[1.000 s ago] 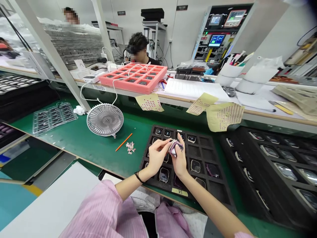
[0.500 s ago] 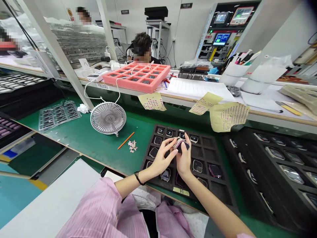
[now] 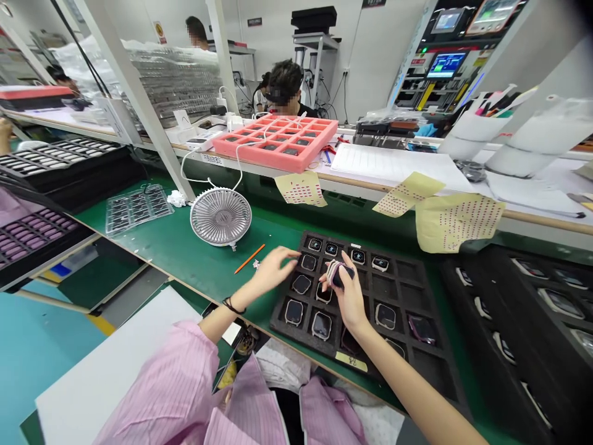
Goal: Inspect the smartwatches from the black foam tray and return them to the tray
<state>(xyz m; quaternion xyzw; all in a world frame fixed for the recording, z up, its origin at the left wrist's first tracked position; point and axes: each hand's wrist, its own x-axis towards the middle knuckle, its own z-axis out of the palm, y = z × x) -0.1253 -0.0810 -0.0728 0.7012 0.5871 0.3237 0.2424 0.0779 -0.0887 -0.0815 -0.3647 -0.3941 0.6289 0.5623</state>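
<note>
My right hand (image 3: 351,295) is closed around a smartwatch (image 3: 340,274) with a dark face and a pale and purplish case, above the black foam tray (image 3: 410,290). The palm hides part of it, and whether it is more than one piece I cannot tell. My left hand (image 3: 273,269) is open and holds nothing, its fingers reaching over the tray's left edge. Smartwatches, such as one in the left column (image 3: 302,284), lie in many of the tray's slots. Beside my left hand are an orange stick (image 3: 250,258) and small pinkish-white scraps (image 3: 256,264), partly covered by the hand.
A grey fan (image 3: 221,217) stands on the green bench, with a clear plastic tray (image 3: 139,209) farther left. More black foam trays (image 3: 491,293) with watches are stacked at right. On the raised shelf sits a pink foam tray (image 3: 301,162). Co-workers (image 3: 283,83) are beyond it.
My left hand has let go of the watch and moved left, away from my right hand. My right hand still holds the watch over the tray. The camera view has shifted left.
</note>
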